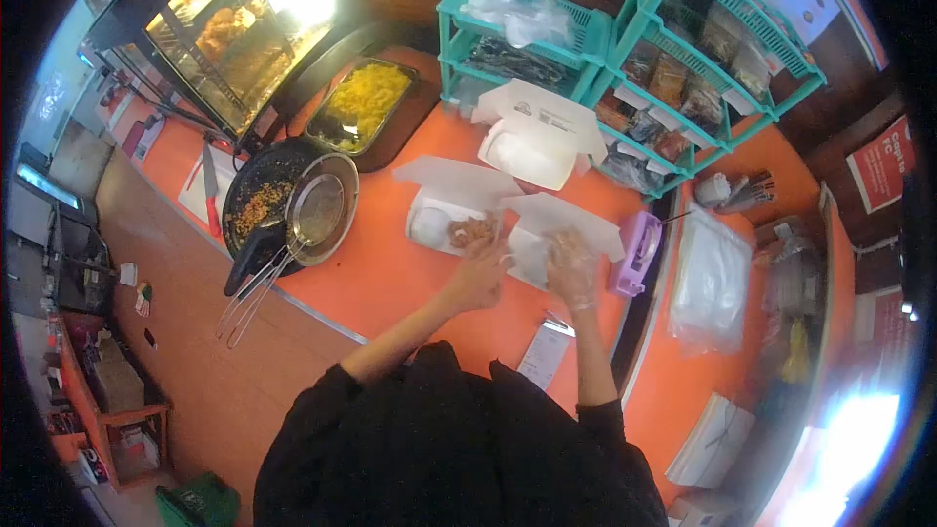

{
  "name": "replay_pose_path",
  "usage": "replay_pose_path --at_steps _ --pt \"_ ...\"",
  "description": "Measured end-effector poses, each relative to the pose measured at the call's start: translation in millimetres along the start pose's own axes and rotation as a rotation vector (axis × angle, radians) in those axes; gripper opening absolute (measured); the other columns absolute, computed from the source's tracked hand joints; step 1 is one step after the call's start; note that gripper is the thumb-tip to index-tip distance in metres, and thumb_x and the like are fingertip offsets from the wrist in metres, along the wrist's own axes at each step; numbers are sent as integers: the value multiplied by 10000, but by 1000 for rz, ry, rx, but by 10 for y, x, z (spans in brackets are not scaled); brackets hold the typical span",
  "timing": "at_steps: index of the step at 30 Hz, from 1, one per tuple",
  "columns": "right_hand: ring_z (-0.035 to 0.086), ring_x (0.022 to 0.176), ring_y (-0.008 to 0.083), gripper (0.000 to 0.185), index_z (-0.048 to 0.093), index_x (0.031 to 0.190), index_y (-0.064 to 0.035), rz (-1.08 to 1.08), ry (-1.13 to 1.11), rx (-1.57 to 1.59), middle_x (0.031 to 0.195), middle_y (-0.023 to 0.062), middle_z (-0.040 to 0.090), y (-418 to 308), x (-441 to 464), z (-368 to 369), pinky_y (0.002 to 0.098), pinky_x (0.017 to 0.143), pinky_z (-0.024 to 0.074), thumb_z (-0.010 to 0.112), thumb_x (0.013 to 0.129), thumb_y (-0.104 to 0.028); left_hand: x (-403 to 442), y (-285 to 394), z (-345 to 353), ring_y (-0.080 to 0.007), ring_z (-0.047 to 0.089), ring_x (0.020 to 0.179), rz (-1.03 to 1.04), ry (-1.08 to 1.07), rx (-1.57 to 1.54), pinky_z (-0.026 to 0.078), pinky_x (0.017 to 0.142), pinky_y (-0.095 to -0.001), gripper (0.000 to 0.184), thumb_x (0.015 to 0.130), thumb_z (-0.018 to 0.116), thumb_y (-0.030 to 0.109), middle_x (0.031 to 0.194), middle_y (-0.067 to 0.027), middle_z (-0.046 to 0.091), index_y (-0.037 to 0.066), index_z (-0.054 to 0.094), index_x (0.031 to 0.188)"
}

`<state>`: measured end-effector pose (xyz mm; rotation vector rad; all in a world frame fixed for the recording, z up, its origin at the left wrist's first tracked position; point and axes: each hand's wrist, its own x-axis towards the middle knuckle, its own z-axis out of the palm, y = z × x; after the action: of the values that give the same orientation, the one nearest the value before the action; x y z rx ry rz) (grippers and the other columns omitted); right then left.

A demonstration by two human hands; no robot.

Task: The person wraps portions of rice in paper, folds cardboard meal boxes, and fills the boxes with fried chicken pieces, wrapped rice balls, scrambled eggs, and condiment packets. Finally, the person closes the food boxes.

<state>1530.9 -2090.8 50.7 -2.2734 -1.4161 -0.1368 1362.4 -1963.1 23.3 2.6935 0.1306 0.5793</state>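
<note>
My left hand (476, 280), bare and with its fingers curled, is at the near right corner of a white paper food box (432, 197). Whether it grips that box's edge I cannot make out. In this open box lie a white rounded mound (429, 226), perhaps rice, and brown pieces of food (471, 232). Over a second open white box (527, 252) is my right hand (569, 268) in a clear plastic glove. Its fingers reach down inside, blurred, so what they hold is unclear. Behind them a third open box (527, 158) holds something white.
A black wok (256, 171) with fried bits and a wire strainer (320, 210) stand left, near a red-handled knife (211, 195). Behind are a tray of yellow food (363, 102), a lit warmer (224, 34) and teal racks (673, 49). A purple tape dispenser (636, 254) stands right; a clipboard (547, 351) lies in front.
</note>
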Motion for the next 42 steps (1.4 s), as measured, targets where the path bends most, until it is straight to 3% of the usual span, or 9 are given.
replay_pose_path --at_steps 3,4,8,11,15,23,31,38,42 --pt "595 970 350 266 661 974 -90 -500 134 -145 1022 146 637 -400 415 454 436 893 454 597 742 -201 -490 -531 -70 -356 452 1128 -377 228 -58 365 924 -471 271 666 563 46 1186 -198 494 29 592 935" --pt "617 936 311 270 661 965 -81 -331 -62 28 987 129 652 -667 579 485 413 865 472 602 745 -227 -537 -648 -194 -354 446 1127 -606 238 7 374 905 -470 264 672 560 41 1195 -193 484 25 589 934" --pt "636 928 288 311 672 958 -83 -96 -616 -219 975 135 663 -1227 1061 785 402 857 477 615 702 -251 -455 -1093 -461 -349 446 1119 -512 317 172 380 871 -475 263 673 565 36 1208 -173 463 10 583 935" --pt "616 992 310 299 660 932 -65 -76 -646 -307 1024 143 660 -1134 1073 1026 566 924 379 611 713 -262 -428 -1309 -411 -362 435 1125 -347 118 277 384 850 -484 310 644 613 58 1240 -160 438 33 596 953" --pt "604 990 315 305 652 952 -61 -198 -692 -238 998 149 648 -976 997 1055 512 908 417 607 705 -234 -408 -1289 -356 -403 365 1217 -604 15 273 339 951 -547 398 584 694 121 1364 -169 363 87 632 975" --pt "560 922 353 219 600 897 -51 -241 -216 32 944 175 583 -614 785 1211 464 789 463 578 749 -210 -453 -1430 -168 -460 220 1327 -511 -96 380 183 1060 -601 242 598 723 176 1440 -177 279 105 702 828" --pt "528 923 411 223 543 903 -28 -228 -160 200 951 215 532 -500 661 1364 505 779 444 593 718 -142 -273 -1412 -181 -360 361 1272 -409 -417 141 299 1007 -565 446 686 666 76 1300 -181 459 108 593 1125" --pt "534 917 408 256 537 927 -15 -235 90 169 968 217 541 -774 647 1125 524 802 433 583 698 -119 -274 -1273 -216 -290 444 1211 -383 -188 294 337 970 -502 554 729 585 68 1234 -128 512 83 473 1271" --pt "534 992 405 294 545 982 -1 -200 -161 130 1015 211 559 -832 557 1023 515 855 436 571 705 -97 -358 -1150 -145 -311 482 1146 -269 3 158 378 920 -466 610 686 587 18 1139 -131 558 52 449 1280"
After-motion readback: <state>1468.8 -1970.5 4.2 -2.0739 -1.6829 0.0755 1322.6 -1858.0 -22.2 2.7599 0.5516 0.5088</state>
